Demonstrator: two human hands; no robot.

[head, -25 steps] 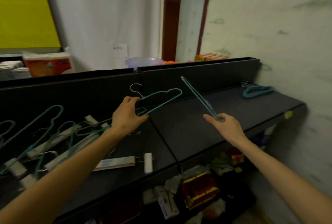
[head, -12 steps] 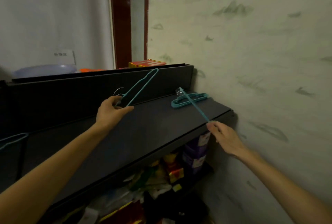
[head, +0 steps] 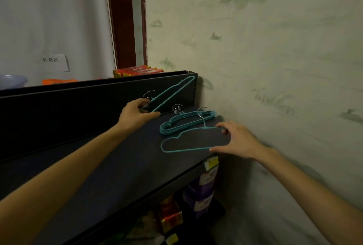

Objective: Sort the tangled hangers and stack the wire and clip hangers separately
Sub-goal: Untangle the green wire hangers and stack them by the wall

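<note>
A stack of teal wire hangers (head: 182,123) with silver hooks lies at the far right end of the dark shelf (head: 117,166), by the wall. Just in front of the stack a single teal wire hanger (head: 172,139) lies nearly flat, and my right hand (head: 238,139) grips its right end between thumb and fingers. My left hand (head: 136,115) holds another teal wire hanger (head: 172,93) near its hook, tilted up against the shelf's back panel. No clip hangers are in view.
The pale wall (head: 275,67) runs close along the right of the shelf. A black back panel (head: 78,103) rises behind the shelf. Boxes and packets (head: 196,195) fill the space under it. A doorway (head: 125,18) stands behind.
My view has swung right, off the tangled pile. My right hand has brought its hanger down flat in front of the stack. My left hand has moved its hanger toward the stack.
</note>
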